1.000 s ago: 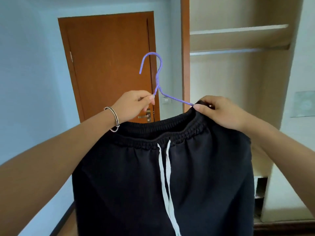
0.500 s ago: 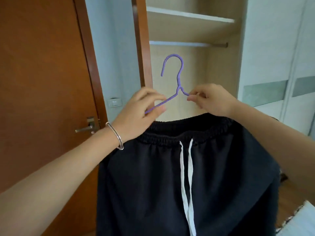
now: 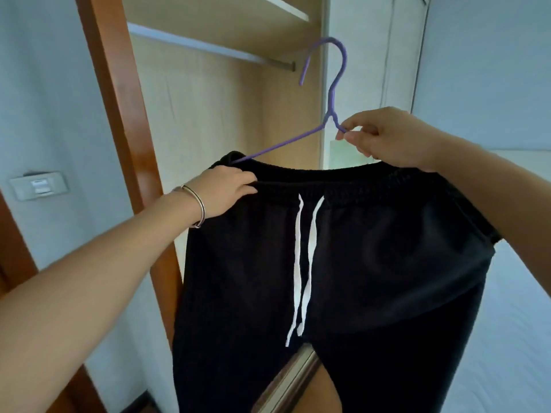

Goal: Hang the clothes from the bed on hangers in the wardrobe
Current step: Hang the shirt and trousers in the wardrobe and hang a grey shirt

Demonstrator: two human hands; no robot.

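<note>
Where the two bare forearms reach in from the lower corners, the left wrist carries a thin metal bangle [image 3: 199,204]. Just beyond it the left hand [image 3: 222,193] grips the left end of the waistband of a pair of black trousers [image 3: 372,263], with its fingers curled over the elastic edge. The right hand [image 3: 384,135], higher and further right, pinches the purple wire hanger [image 3: 283,143] between thumb and forefinger on its right arm, just below the twist of the neck. Its other fingers are curled in beneath. The trousers hang in the air in front of the person — the waistband is stretched wide between the hands, two white drawstring ends [image 3: 301,263] dangle down the front, and the legs drop out of view below. The hanger's left arm slants down and runs into the waistband just above the left hand, while its right arm beyond the fingers is hidden by hand and cloth. Its hook stands up in the air, open towards the left. Behind it is the open wardrobe — a brown wooden upright [image 3: 119,99] on the left, a pale shelf [image 3: 286,8] at the top, and under that a metal rail [image 3: 280,64], which lies left of the hook and apart from it. A sliding track [image 3: 289,380] shows low down between the trouser legs. Farthest off, a wall switch [image 3: 38,186] sits on the pale wall at left, and a bed [image 3: 521,293] with a white sheet lies at right.
</note>
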